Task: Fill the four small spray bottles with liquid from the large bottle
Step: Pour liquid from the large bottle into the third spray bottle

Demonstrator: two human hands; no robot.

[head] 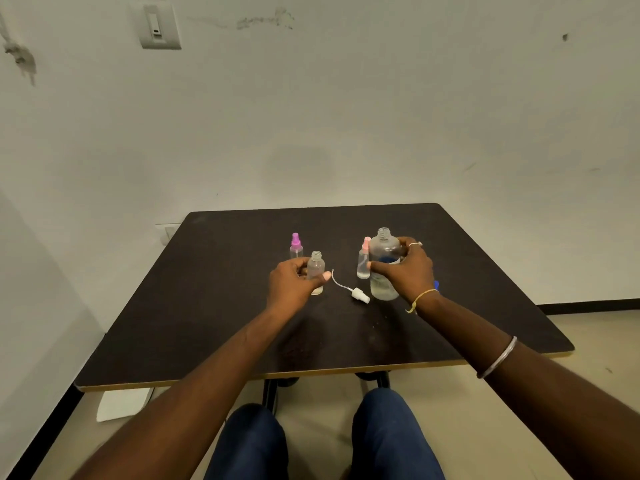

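Large bottle (383,249) is being clasped by right fingers (379,266), left fingers (320,277) pinching the open small bottle (316,266) steady for pouring.

Centre right: large bottle (383,249), uncapped, upright, pink-topped sprayer (363,263) just beside it — centre left: open small bottle (316,265), purple-topped sprayer (295,244) behind it; white spray head (360,294) lies between.

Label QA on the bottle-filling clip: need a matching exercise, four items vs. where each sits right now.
1 large bottle
2 uncapped small bottle
3 white spray head
4 purple-capped bottle

A lying on the table
B held by the right hand
C standing behind the left hand
D held by the left hand

Pairs: 1-B, 2-D, 3-A, 4-C
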